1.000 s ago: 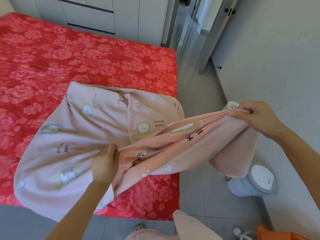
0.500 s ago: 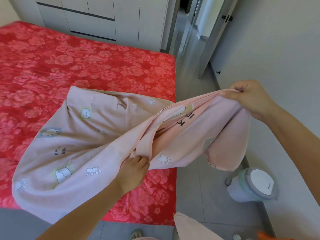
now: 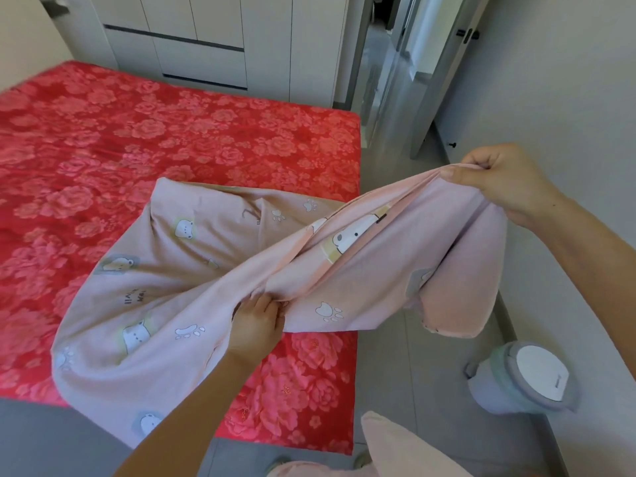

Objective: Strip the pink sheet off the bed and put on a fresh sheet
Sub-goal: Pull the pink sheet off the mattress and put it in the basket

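Observation:
A pink sheet printed with white bears and paw marks lies bunched on the near right part of the bed, whose surface is red with a rose pattern. My left hand grips a gathered fold of the sheet near its middle, just above the bed. My right hand pinches the sheet's edge and holds it up past the bed's right side, over the floor. A stretch of the sheet hangs taut between both hands, and a loose flap droops below my right hand.
A small grey bin with a white lid stands on the floor by the right wall. White wardrobes line the far side, and a doorway opens beyond the bed's far right corner. Pink cloth lies at the bottom edge.
My left hand slid rightward along the sheet to a new fold. My right hand rose, lifting the edge higher.

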Available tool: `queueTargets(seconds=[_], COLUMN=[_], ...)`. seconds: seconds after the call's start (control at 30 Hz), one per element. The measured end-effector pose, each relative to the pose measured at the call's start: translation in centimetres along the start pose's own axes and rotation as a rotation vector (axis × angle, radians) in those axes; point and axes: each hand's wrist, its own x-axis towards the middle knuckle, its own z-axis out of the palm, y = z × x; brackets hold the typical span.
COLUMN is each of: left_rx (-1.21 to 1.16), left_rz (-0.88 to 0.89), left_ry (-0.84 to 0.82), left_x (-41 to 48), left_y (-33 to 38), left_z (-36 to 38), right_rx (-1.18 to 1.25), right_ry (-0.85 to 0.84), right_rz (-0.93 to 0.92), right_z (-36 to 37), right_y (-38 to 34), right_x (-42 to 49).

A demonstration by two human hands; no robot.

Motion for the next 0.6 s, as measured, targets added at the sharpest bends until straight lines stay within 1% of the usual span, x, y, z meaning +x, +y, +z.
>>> queueTargets(seconds=[0.1,0.27,0.4,0.47,0.5,0.53,0.6], left_rx=[0.03,0.008,-0.036,-0.057,-0.084,-0.114,-0.218], left_rz=[-0.003,0.075,0.023,0.001,-0.023,-0.084,-0.346], left_ry=[0.033,0.186,0.242,0.185,0.115,0.04,-0.142], left_x=[-3.2,-9.7,-12.3,-12.2,-12.1,-11.8,-10.4], left_y=[0.5,3.6,3.7,4.3,4.7,5.3,5.8], left_z=[-0.8,-3.7,-5.5,-6.0,-6.3,-6.5,-7.0], right_rx=[-0.006,-0.078,-0.053,-0.048,-0.047,-0.048,-0.058], right_ry=[0.003,-0.002,-0.017,-0.018,-0.014,-0.002,0.02], right_rz=[0.027,0.079,0.097,0.1,0.094,0.088,0.068], right_z=[-0.6,-0.5,0.0,0.1,0.0,-0.2,-0.5], right_y=[1.3,3.7,5.1,5.3,5.2,5.2,5.1], right_x=[0.2,0.4,-0.1,-0.4,-0.6,-0.6,-0.5])
